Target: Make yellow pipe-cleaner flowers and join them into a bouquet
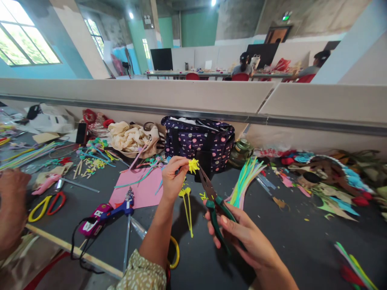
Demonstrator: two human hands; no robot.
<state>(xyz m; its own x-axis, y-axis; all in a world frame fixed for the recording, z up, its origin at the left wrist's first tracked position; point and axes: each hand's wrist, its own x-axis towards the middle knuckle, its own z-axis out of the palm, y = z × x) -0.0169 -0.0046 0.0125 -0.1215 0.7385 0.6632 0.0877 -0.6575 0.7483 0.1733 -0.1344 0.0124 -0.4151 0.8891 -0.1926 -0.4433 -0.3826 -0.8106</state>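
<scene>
My left hand (173,175) pinches a small yellow flower (194,165) above the dark table. My right hand (238,231) is wrapped round green-handled long-nose pliers (215,201), whose tips reach up to the flower's right edge; whether they grip it I cannot tell. Under my hands lie yellow flowers on thin stems (188,209) and a few yellow scraps (203,196). Left of my forearm, a blue glue gun (122,208) rests beside a pink sheet (142,187). A yellow scissor handle (174,253) shows partly from behind my left arm.
A patterned dark bag (198,139) stands at the back, with a bundle of pastel strips (246,181) to its right. Red-and-yellow scissors (48,205) lie at left, near another person's arm (12,209). Fabric and felt pieces (326,181) crowd the right. A low partition (136,92) runs behind.
</scene>
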